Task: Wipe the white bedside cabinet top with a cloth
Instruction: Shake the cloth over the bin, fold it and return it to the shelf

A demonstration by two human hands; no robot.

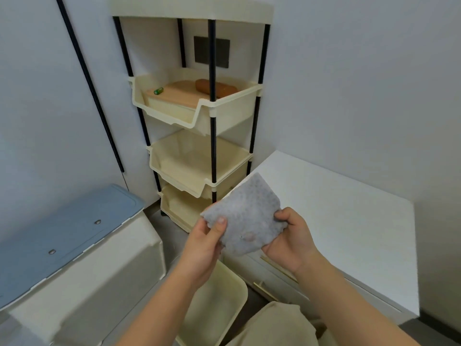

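L forearm [159, 303] & R forearm [349, 303] bare; tan trousers [274, 323] at knee.

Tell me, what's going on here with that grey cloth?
A person is holding a grey cloth up in the air with both hands. The left hand pinches one edge and the right hand grips the other. The cloth is not yet on the white cabinet top, which lies just to the right. A cream shelf rack stands in the corner beside the cabinet.
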